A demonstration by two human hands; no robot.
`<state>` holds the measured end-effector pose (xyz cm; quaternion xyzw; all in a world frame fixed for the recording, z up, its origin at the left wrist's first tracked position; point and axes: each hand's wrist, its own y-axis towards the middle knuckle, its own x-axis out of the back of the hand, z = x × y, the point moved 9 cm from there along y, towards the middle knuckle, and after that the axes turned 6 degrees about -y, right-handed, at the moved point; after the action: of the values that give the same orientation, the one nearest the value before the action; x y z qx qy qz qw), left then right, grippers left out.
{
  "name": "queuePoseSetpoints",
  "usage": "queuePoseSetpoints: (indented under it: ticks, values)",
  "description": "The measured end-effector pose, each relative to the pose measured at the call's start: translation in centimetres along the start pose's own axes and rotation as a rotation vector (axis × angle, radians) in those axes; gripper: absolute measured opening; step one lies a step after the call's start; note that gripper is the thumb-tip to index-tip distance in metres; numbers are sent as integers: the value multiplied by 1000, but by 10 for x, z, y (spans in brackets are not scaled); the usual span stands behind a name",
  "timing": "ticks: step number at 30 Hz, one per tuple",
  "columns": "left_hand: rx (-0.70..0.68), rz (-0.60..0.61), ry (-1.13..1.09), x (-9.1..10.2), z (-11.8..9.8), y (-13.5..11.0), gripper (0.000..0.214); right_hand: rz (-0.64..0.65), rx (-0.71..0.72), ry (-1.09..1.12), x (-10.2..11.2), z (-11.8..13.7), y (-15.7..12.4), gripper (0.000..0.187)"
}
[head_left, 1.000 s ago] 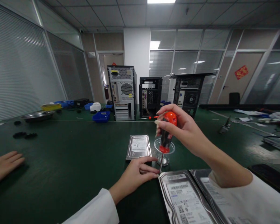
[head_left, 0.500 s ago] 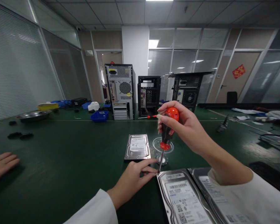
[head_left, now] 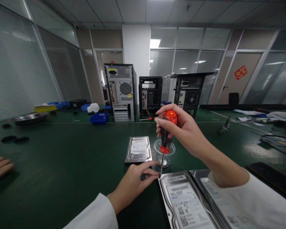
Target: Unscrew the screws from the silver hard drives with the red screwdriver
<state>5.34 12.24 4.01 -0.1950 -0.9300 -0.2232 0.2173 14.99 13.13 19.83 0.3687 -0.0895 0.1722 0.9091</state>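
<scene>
My right hand (head_left: 178,122) is closed round the red and black handle of a screwdriver (head_left: 166,136), which stands nearly upright. Its tip meets the upper left corner of a hard drive (head_left: 188,200) lying label up. At that corner the fingertips of my left hand (head_left: 133,181) come together beside the tip; whatever they pinch is too small to make out. A second hard drive (head_left: 209,184) lies against the first one's right side, partly under my right forearm. Farther back sits another hard drive (head_left: 138,149), with a clear round container (head_left: 164,163) and a clear lid (head_left: 170,148) to its right.
Computer cases (head_left: 121,92) stand along the back, with another screwdriver (head_left: 149,119) before them. A blue bin (head_left: 99,118) and metal bowl (head_left: 30,118) are back left. Another person's hand (head_left: 0,168) rests at the left edge. A dark flat object (head_left: 271,178) lies right.
The whole view has shifted slightly. My hands, the screwdriver and the hard drives keep nearly the same places relative to each other.
</scene>
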Motion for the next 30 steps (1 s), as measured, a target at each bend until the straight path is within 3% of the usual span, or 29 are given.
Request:
queuePoseSetpoints:
  ticks: [17, 30]
  values:
    - [31, 7, -58, 0, 1, 0, 32, 2, 12, -32, 3, 3, -1, 20]
    - [34, -1, 17, 1, -1, -3, 32, -6, -3, -8, 1, -1, -1, 19]
